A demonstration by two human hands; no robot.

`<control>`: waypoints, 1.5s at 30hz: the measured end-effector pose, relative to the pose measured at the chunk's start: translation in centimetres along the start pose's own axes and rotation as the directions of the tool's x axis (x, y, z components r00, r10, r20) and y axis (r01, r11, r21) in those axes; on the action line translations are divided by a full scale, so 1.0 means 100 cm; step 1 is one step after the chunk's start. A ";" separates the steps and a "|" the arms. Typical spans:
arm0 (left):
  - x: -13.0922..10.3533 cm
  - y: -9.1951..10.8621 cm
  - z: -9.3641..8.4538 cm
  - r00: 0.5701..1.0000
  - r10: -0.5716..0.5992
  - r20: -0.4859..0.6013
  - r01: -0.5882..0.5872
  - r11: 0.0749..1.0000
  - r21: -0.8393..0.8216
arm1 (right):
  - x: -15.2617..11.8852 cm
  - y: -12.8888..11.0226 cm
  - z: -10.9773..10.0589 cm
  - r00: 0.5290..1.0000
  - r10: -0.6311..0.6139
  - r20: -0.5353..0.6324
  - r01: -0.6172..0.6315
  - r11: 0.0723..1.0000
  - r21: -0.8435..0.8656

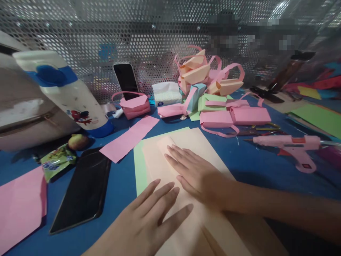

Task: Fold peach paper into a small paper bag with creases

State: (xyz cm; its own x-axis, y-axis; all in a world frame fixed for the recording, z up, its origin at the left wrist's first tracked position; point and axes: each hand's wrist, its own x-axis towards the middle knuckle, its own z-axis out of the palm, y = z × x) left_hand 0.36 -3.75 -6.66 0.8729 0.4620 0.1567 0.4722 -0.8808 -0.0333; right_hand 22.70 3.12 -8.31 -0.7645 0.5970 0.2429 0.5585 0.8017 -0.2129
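Observation:
Cream-coloured paper [205,149] lies on a light green sheet [139,170] in front of me on the blue table. My right hand [198,170] rests flat on a folded pale peach strip [165,144] on top of the paper, its fingers stretched out. Nearer to me, my left hand [153,217] is spread over the paper's left side with fingers apart, holding nothing. Whether its fingertips touch the paper I cannot tell. A pink paper strip [130,138] lies just beyond the sheets to the left.
Left are a black phone [82,188], a snack packet [58,160] and a water bottle [69,96]. Paper bags in pink [215,119] and peach [197,74] crowd the back, beside a tissue pack [167,94]. A pink glue gun [295,145] lies right. A perforated metal panel [149,46] stands behind.

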 end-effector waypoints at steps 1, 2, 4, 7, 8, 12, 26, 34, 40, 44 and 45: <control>-0.001 0.001 0.006 1.000 0.008 -0.022 -0.008 1.000 0.008 | 0.000 0.000 0.000 1.000 0.003 0.005 -0.003 1.000 0.000; -0.001 0.003 0.012 0.998 0.001 -0.055 0.000 1.000 0.015 | 0.000 0.000 0.000 1.000 0.008 0.013 -0.008 1.000 0.004; -0.003 0.007 0.022 0.982 -0.043 -0.184 0.052 0.998 0.043 | 0.001 -0.001 -0.001 1.000 0.017 0.023 -0.017 1.000 0.014; -0.003 0.009 0.027 0.979 -0.057 -0.197 0.076 0.993 0.091 | 0.004 -0.002 -0.003 0.999 0.026 0.028 -0.026 0.999 0.026; -0.003 0.009 0.025 0.983 -0.044 -0.180 0.063 0.993 0.102 | 0.005 -0.002 -0.002 0.999 0.026 0.030 -0.027 0.999 0.029; -0.001 0.007 0.018 0.985 -0.014 -0.169 0.040 0.988 0.149 | 0.007 -0.002 0.001 0.999 0.022 0.042 -0.023 0.999 0.031; 0.002 0.004 0.015 0.992 0.005 -0.130 0.017 0.986 0.165 | 0.008 0.007 -0.012 0.992 0.126 -0.007 -0.111 0.897 0.428; 0.000 0.006 0.007 1.000 -0.018 -0.018 0.019 0.999 0.050 | -0.002 0.007 -0.013 0.999 0.008 0.034 -0.017 0.965 0.262; 0.000 0.006 0.005 1.000 0.017 0.017 -0.018 0.998 0.063 | -0.007 0.003 -0.010 0.999 0.013 0.051 -0.018 0.996 0.088; 0.000 0.007 0.013 1.000 0.023 -0.011 -0.021 0.988 0.154 | -0.005 0.004 -0.008 0.999 -0.023 0.032 0.021 0.998 0.054; -0.001 0.007 0.017 0.999 0.022 -0.032 -0.016 0.984 0.180 | -0.005 0.004 -0.008 0.999 -0.031 0.023 0.030 0.999 0.044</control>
State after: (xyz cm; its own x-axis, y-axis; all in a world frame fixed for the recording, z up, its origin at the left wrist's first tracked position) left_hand 0.82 -4.24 -8.34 0.8788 0.4388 0.1876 0.4725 -0.8553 -0.2128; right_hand 23.57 3.18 -7.79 -0.7887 0.5712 0.2271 0.5206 0.8172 -0.2474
